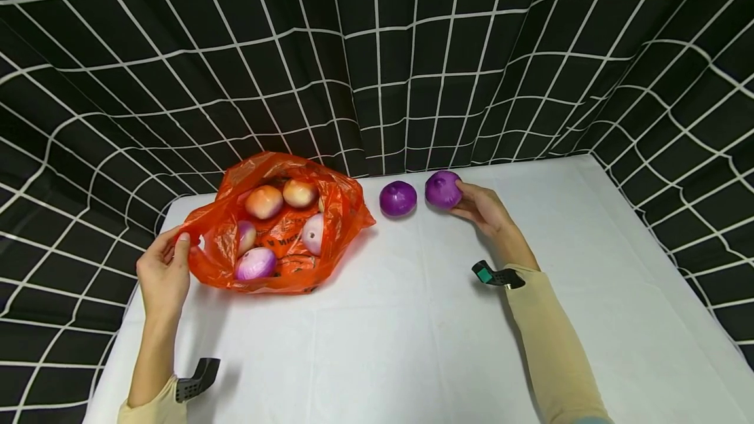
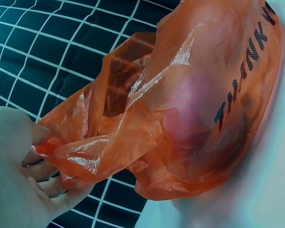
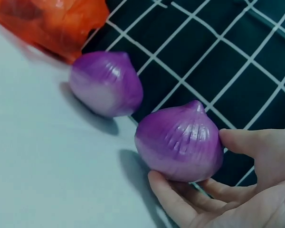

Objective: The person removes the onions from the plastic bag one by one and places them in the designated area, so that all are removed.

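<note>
My left hand (image 1: 165, 273) pinches the left edge of an orange plastic bag (image 1: 347, 231), whose mouth faces up with several onions inside, among them a purple one (image 1: 256, 264) and a yellowish one (image 1: 264, 202). In the left wrist view, fingers and thumb of that hand (image 2: 19, 166) hold the crumpled bag film (image 2: 133, 142). My right hand (image 1: 485, 211) grips a purple onion (image 1: 443, 190) from its right side. The right wrist view has thumb and fingertips of the hand (image 3: 247, 190) around this onion (image 3: 180, 142). Another purple onion (image 1: 398, 199) stands between it and the bag.
A white cloth (image 1: 377, 332) covers the table. Black curtains with a white grid (image 1: 377, 57) hang behind it and along both sides, close to the table's back edge.
</note>
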Demonstrator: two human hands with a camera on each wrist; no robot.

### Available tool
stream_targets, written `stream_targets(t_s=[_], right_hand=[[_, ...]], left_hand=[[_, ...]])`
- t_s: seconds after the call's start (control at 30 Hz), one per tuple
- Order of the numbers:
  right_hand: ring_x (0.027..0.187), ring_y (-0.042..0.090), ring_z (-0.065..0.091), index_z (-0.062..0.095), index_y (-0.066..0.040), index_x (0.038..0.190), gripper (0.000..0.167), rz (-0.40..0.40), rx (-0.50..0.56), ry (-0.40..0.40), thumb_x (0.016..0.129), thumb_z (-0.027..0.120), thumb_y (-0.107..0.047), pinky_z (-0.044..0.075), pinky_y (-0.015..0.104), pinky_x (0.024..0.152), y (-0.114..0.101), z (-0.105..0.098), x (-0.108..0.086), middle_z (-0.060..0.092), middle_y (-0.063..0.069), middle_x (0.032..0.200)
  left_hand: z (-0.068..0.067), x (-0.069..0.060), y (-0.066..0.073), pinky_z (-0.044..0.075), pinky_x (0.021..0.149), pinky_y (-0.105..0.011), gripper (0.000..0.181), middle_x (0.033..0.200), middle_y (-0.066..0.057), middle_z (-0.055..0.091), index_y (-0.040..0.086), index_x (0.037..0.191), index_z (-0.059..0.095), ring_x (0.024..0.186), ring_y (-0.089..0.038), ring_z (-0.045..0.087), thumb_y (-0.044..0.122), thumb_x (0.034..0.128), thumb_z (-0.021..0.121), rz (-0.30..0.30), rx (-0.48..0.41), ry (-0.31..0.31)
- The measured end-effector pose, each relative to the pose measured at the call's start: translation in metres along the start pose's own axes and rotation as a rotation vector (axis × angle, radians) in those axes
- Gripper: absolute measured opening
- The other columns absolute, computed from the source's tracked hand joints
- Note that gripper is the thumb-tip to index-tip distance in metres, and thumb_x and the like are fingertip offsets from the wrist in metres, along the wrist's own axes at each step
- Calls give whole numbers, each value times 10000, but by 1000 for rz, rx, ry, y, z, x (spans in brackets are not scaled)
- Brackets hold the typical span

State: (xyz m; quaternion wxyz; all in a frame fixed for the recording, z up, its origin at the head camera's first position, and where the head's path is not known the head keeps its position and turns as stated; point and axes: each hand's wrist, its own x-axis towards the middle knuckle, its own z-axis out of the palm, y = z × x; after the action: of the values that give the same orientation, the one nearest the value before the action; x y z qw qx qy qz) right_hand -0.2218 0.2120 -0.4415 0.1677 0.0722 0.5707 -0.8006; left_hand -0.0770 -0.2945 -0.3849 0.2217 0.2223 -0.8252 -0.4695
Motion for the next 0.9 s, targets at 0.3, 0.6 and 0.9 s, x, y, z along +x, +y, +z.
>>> stream_targets(t_s=[0.3, 0.6, 0.9], right_hand=[[862, 126, 666, 444, 78, 1353, 428, 9, -73, 30, 1023, 526, -183, 527, 342, 892, 4, -4, 6, 655, 31, 927], [851, 88, 650, 389, 133, 1409, 571, 33, -189, 91, 1007, 562, -234, 524, 312, 893, 3, -1, 8, 610, 33, 956], [809, 44, 661, 386, 158, 1398, 578, -12, -223, 90, 1001, 576, -216, 542, 251, 840, 0, -4, 4, 687, -61, 826]], left_hand=[[-1, -1, 1, 478, 755, -61, 337, 966, 79, 652, -3, 1269, 633, 804, 86, 596, 190, 1009, 541, 2, 0, 0], [-2, 0, 0, 479, 744, -64, 338, 983, 11, 672, -6, 1272, 633, 788, 115, 588, 182, 1004, 548, 9, 7, 10], [-3, 1, 0, 482, 755, -75, 355, 1151, -200, 669, 14, 1292, 628, 834, 97, 610, 203, 1002, 551, 7, 26, 22]])
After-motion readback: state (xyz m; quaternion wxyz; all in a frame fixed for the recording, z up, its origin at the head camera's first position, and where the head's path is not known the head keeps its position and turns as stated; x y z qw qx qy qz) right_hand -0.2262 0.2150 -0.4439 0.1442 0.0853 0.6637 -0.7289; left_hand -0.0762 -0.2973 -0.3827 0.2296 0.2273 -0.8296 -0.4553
